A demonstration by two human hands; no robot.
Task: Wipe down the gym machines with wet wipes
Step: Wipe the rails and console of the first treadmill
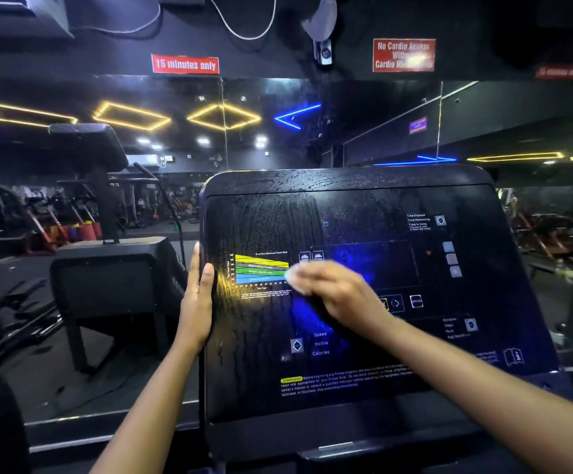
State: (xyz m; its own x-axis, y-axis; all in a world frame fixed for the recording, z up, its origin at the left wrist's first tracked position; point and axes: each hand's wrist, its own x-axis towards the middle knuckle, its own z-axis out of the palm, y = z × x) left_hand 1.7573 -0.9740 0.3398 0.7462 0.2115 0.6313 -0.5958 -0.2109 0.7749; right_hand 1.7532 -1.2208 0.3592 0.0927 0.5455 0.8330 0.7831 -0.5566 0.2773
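Pressing a bunched white wet wipe (293,281) onto the treadmill console (346,206), the R hand (334,290) has its fingers bent over the wipe. It holds it vs the panel approx mid-face, just right of the coloured heart-rate chart (261,268). The hand is blurred, so finger detail is soft. The L hand (197,299) clamps the console's left edge abt halfway up, thumb on the front face, fingers straight up along the side. Both forearms are bare & come in from the bottom. The panel surface looks wet & streaky, esp. toward its top-left corner. Printed labels "Speed", "Incline", "Calories" sit below the R hand, w/ a yellow-tagged warning text near the bottom edge. Beyond the L hand, off the console's left edge, stands another black machine (107,278). Further back a mirror wall (175,97) reflects gym kit plus yellow & blue ceiling light strips. Above it hang red signs: "15 minutes only" sign (185,64) and a "No Cardio" sign (404,55).
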